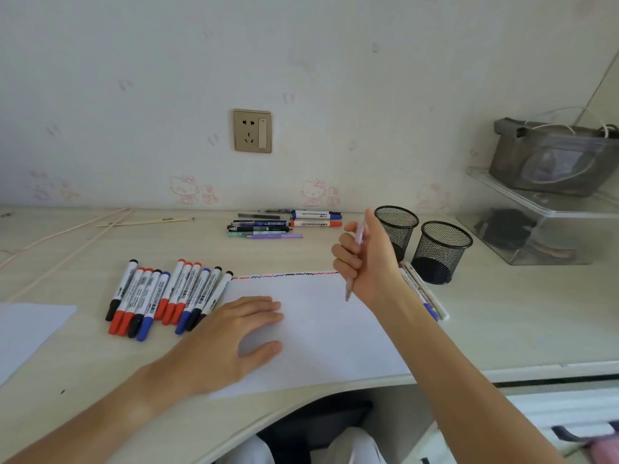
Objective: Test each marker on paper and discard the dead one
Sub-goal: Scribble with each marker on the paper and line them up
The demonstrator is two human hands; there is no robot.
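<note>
A white sheet of paper [321,333] lies on the desk, with a row of red, blue and black squiggles along its far edge. My left hand [231,333] rests flat on the sheet's left part, fingers straight. My right hand [365,262] grips a pale pink pen [351,276], tip down just above the paper's upper right area. Several red, blue and black markers [164,296] lie side by side left of the paper. Two more markers [425,296] lie right of the paper, partly hidden by my right forearm.
A second group of pens and markers [284,224] lies near the wall. Two black mesh cups [438,251] stand at the right, with a clear plastic box [539,226] and a grey pouch beyond. Another paper sheet [26,329] lies at the left edge. A wall socket [252,130] sits above.
</note>
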